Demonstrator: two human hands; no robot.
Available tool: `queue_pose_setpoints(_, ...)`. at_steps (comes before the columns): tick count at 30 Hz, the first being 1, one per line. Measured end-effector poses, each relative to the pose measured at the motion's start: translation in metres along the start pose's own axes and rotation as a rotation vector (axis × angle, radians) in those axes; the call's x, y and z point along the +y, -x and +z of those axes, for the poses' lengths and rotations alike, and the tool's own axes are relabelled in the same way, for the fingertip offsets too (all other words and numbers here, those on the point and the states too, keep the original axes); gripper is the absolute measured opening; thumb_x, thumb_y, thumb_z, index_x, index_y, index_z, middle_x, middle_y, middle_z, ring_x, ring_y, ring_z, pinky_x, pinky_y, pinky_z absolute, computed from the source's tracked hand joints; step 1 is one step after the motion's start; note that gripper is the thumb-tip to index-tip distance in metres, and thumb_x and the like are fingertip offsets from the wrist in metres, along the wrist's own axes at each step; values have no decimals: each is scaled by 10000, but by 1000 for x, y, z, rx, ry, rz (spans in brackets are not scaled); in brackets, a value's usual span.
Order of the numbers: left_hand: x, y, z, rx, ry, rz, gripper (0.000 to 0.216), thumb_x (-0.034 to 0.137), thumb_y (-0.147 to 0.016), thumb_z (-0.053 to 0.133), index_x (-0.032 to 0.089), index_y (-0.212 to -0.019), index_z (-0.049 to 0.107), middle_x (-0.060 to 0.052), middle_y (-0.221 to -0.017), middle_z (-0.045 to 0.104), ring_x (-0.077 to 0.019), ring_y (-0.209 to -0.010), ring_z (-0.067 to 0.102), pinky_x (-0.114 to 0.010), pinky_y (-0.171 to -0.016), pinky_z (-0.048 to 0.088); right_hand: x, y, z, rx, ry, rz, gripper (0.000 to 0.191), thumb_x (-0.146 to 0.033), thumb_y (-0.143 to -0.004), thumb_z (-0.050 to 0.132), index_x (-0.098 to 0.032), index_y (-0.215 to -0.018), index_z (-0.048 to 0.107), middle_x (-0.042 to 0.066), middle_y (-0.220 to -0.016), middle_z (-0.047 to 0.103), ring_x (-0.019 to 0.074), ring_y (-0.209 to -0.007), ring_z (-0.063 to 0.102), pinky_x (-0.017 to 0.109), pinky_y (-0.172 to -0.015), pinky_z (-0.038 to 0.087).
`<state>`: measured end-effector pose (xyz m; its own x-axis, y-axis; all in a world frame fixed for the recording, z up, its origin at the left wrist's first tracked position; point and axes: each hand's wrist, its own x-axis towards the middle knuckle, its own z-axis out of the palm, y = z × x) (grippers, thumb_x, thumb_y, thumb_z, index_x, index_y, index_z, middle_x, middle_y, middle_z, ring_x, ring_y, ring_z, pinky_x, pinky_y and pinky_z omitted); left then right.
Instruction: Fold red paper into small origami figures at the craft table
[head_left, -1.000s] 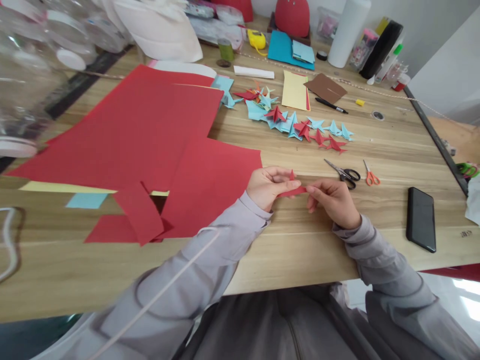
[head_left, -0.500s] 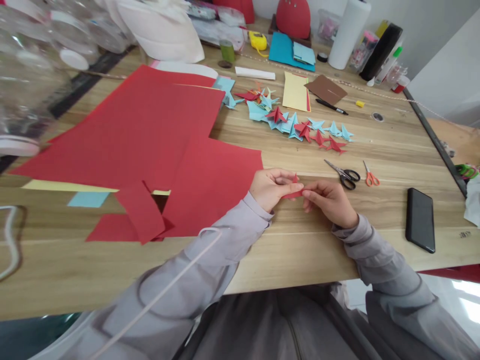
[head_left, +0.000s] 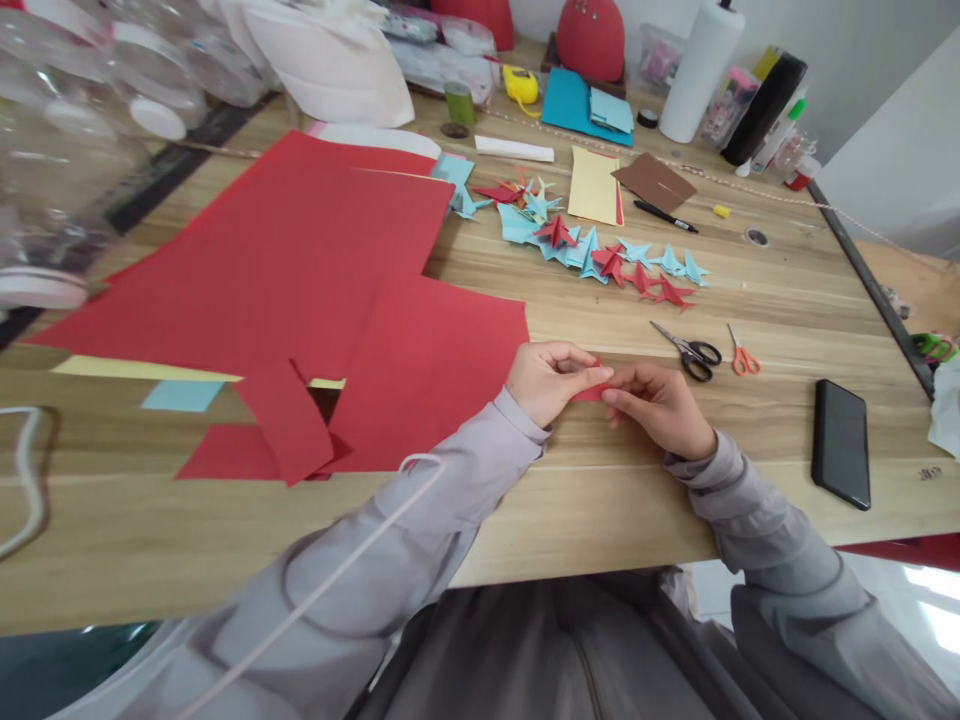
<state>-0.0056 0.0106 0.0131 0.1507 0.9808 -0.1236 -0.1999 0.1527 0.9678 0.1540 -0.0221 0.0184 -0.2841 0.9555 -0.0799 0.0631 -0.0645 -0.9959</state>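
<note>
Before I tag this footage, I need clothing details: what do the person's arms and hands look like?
The left sleeve and right sleeve are long, wrinkled and grey; a thin pale line, perhaps cord, runs along the left one. Left hand and right hand are ungloved.

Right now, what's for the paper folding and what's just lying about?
Probably the job:
Small folded red paper in left hand and right hand
Large red paper sheets
Pointed red paper figures

Probably lying about:
Black rectangular phone
Yellow tape measure
</note>
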Motion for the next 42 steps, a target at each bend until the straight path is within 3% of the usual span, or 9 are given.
queue_pose_setpoints(10,-3,0,-2,-60,47,-24,371,467,-590,786,131,-532,639,24,-426,536,-53,-402,434,-194,-423,338,-3,2,2,-39,21,0,265,-383,-728,737,-152,-718,608,-9,-562,641,91,-471,586,218,-478,491)
queue_pose_setpoints(15,-1,-1,-1,-19,115,-71,444,566,-615,735,129,-644,661,-7,-515,618,-95,-462,553,-219,-471,454,-2,1,0,41,-11,29,297,-415,-703,748,-153,-717,611,-11,-542,637,91,-453,576,218,-467,487)
queue_pose_setpoints(20,4,1,0,-109,103,-37,390,299,-410,874,123,-690,669,-38,-657,701,-142,-582,640,-274,-572,538,-4,-1,-3,157,-14,19,316,-446,-698,744,-162,-714,606,-24,-526,613,87,-437,537,224,-450,457)
queue_pose_setpoints(27,-4,4,1,-138,-91,42,235,204,-506,823,136,-652,652,-16,-592,664,-108,-531,596,-237,-547,494,-1,-2,0,227,132,-92,299,-419,-651,788,-182,-767,646,17,-716,663,130,-635,581,276,-602,481)
queue_pose_setpoints(35,-8,10,5,-112,-204,144,158,159,-601,746,153,-752,699,-26,-684,701,-130,-624,634,-246,-621,517,4,-1,-1,202,117,-118,284,-415,-699,755,-175,-678,604,-12,-613,585,93,-536,486,241,-506,390)
queue_pose_setpoints(42,-2,12,5,-187,-164,106,191,133,-588,738,141,-776,699,33,-526,598,-64,-452,488,-193,-463,405,-3,4,2,198,143,-116,335,-449,-735,712,-175,-600,574,-25,-533,521,91,-509,434,243,-478,339)
